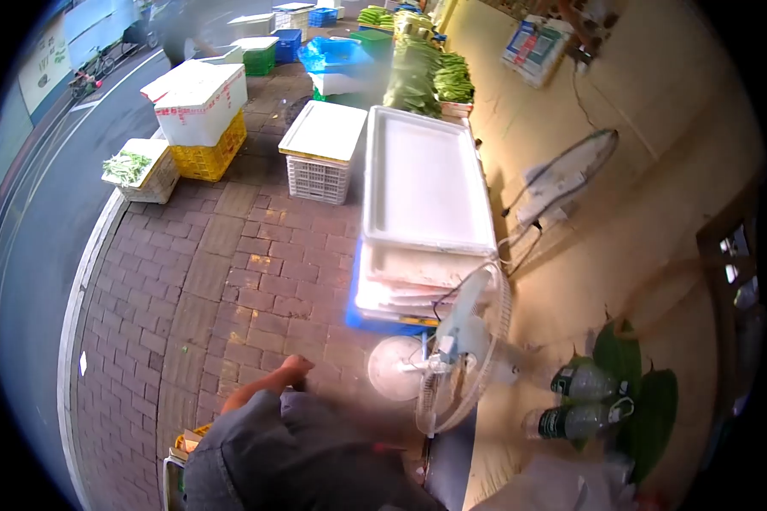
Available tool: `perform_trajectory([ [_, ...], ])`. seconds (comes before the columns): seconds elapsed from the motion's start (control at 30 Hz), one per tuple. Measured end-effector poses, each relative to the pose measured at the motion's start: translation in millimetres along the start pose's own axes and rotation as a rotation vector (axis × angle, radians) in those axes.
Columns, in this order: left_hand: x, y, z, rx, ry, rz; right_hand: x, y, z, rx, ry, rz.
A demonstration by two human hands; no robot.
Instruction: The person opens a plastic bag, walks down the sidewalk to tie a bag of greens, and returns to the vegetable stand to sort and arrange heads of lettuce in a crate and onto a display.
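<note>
My left hand (296, 368), its fingers too blurred to tell whether spread or closed, hangs over brick paving (128, 341). The pedestal fan (464, 336) stands to its right, apart; a careless rightward swing could topple it.

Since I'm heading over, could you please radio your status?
Left hand beside grey clothing, grip unclear; right hand not visible. White fan nearby, beside stacked white trays. Fan partly hides the stack's near end.
</note>
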State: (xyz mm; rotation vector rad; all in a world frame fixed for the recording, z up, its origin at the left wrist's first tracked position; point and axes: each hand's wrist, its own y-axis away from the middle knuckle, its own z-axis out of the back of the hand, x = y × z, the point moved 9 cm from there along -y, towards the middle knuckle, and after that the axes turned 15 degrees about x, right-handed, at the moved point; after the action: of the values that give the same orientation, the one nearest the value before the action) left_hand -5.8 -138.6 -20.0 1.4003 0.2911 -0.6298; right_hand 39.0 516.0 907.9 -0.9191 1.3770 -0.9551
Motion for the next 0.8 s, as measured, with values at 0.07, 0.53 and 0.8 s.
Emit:
perform_trajectory([
  [0.07, 5, 13, 23, -0.017, 0.042, -0.01, 73, -20, -24, 0.013, -0.047, 0.098],
  [0.53, 237, 96, 203, -0.359, 0.84, 0.293, 516, -148, -202, -0.007, -0.363, 0.27],
  [0.8, 331, 130, 199, -0.855, 0.892, 0.342, 700, -127, -370, 0.422, -0.769, 0.313],
])
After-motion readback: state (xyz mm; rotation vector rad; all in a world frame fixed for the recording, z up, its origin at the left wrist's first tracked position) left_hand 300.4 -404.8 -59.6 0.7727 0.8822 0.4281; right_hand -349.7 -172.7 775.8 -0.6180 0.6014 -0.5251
